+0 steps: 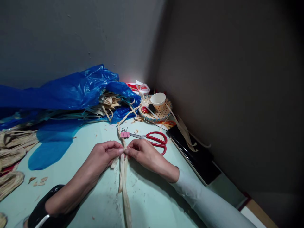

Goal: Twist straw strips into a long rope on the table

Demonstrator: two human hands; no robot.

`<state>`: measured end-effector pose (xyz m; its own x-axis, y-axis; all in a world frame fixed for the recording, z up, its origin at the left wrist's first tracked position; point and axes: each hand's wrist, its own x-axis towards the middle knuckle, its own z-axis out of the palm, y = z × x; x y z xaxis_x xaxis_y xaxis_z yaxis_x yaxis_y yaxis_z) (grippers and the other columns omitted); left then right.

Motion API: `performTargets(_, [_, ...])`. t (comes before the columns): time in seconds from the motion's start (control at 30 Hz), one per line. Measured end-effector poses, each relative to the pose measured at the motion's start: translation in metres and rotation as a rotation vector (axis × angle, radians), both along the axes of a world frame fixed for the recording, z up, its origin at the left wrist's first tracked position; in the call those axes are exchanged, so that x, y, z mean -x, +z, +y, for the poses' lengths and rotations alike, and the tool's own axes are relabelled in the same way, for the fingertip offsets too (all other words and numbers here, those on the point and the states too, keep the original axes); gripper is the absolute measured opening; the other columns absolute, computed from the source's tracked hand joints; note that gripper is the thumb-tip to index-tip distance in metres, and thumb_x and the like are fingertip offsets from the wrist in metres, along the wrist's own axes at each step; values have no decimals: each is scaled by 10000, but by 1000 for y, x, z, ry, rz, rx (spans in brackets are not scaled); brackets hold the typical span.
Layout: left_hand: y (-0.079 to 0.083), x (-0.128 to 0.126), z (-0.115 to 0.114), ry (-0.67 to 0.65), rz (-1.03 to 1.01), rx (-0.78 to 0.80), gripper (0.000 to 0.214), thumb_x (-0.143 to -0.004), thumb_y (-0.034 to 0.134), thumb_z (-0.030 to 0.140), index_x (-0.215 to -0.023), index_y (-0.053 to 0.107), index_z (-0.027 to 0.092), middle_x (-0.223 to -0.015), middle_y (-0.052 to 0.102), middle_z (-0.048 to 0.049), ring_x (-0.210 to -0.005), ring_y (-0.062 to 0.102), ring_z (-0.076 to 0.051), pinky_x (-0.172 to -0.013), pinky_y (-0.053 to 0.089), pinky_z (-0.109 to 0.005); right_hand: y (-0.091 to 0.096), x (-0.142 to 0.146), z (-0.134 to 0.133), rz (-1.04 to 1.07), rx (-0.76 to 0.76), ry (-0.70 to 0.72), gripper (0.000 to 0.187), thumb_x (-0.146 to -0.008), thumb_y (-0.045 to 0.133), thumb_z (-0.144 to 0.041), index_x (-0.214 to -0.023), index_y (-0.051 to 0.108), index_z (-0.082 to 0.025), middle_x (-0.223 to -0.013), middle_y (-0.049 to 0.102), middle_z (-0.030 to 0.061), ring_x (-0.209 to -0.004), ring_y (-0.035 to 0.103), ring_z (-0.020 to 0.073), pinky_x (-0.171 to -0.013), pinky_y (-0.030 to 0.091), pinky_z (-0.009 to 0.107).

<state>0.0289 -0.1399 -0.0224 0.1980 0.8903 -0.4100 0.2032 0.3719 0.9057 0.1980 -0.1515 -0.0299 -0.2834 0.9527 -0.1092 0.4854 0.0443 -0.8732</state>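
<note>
My left hand [104,155] and my right hand [144,155] meet at the middle of the pale green table [71,177], fingers pinched on pale dried husk strips [123,177]. The strips form a braid [121,126] running away from my hands toward the blue bag, with loose ends trailing toward me. A pink binder clip [124,134] is clamped on the braid just beyond my fingertips. Red-handled scissors [154,139] lie just past my right hand.
A blue plastic bag [71,88] with dried husks spilling out fills the back left. Bundles of husk [14,148] lie at the left edge. A woven tray [155,110] holds a paper cup [158,100]. A black flat device [194,152] lies by the right wall.
</note>
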Motion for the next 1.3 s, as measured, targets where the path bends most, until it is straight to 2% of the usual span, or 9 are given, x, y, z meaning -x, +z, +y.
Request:
performTargets(0.1, [0, 2, 2, -26, 80, -102, 199, -634, 749, 347, -669, 672, 167, -460, 468, 80, -441, 326, -75, -448, 201, -205, -2, 0, 1, 55, 43, 11, 240, -887, 588, -300, -726, 641, -131, -645, 561, -14, -617, 468, 104, -556, 310, 224])
performTargets(0.23, [4, 2, 2, -53, 189, -269, 148, -688, 696, 311, -631, 700, 175, -565, 601, 18, -550, 463, -127, -528, 318, -227, 0, -2, 1, 151, 108, 43, 267, -869, 622, -327, -692, 624, -126, -624, 547, -20, -589, 441, 93, -554, 322, 216])
performTargets(0.33, [6, 1, -1, -56, 192, -310, 142, -693, 697, 302, -613, 702, 184, -588, 620, 6, -590, 491, -147, -549, 341, -234, 1, -2, 1, 156, 104, 38, 257, -857, 628, -312, -682, 624, -125, -619, 560, -20, -579, 443, 88, -548, 320, 211])
performTargets(0.57, [3, -3, -9, 15, 92, -117, 269, -656, 737, 403, -594, 618, 170, -438, 381, 86, -440, 272, -69, -428, 178, -196, -3, 2, 0, 107, 94, 8, 249, -830, 606, -299, -647, 634, -132, -584, 565, -23, -552, 425, 86, -517, 290, 219])
performTargets(0.7, [6, -4, -18, 32, 57, -59, 286, -705, 696, 442, -691, 639, 162, -455, 352, 101, -434, 261, -57, -426, 161, -181, 1, 5, -2, 60, 102, -54, 195, -807, 608, -269, -676, 653, -130, -614, 602, -10, -570, 461, 95, -524, 300, 222])
performTargets(0.83, [4, 1, -22, 42, 26, -5, 297, -713, 719, 425, -841, 673, 161, -455, 414, 94, -428, 288, -56, -432, 152, -175, 1, 6, -5, 70, 84, -89, 167, -801, 604, -244, -695, 669, -133, -645, 642, 1, -596, 497, 103, -556, 321, 222])
performTargets(1.03, [0, 5, -15, 77, -6, 83, 299, -622, 801, 351, -795, 674, 143, -419, 513, 70, -383, 293, -31, -417, 125, -168, -1, 8, -7, 154, 112, -89, 186, -831, 594, -243, -714, 684, -130, -700, 693, 24, -642, 544, 114, -596, 357, 216])
performTargets(1.2, [6, 0, -15, 75, -44, 95, 313, -605, 813, 318, -782, 621, 145, -642, 708, -24, -392, 341, -15, -400, 159, -155, -2, 7, -5, 240, 158, -78, 151, -829, 627, -219, -719, 670, -124, -661, 678, 9, -595, 494, 96, -584, 352, 206])
performTargets(1.3, [8, 1, -16, 54, -34, 54, 333, -619, 806, 304, -827, 591, 159, -675, 726, -29, -433, 429, -42, -422, 229, -157, 0, 4, -4, 270, 177, -24, 167, -849, 614, -218, -721, 659, -121, -652, 668, 9, -577, 486, 93, -581, 350, 210])
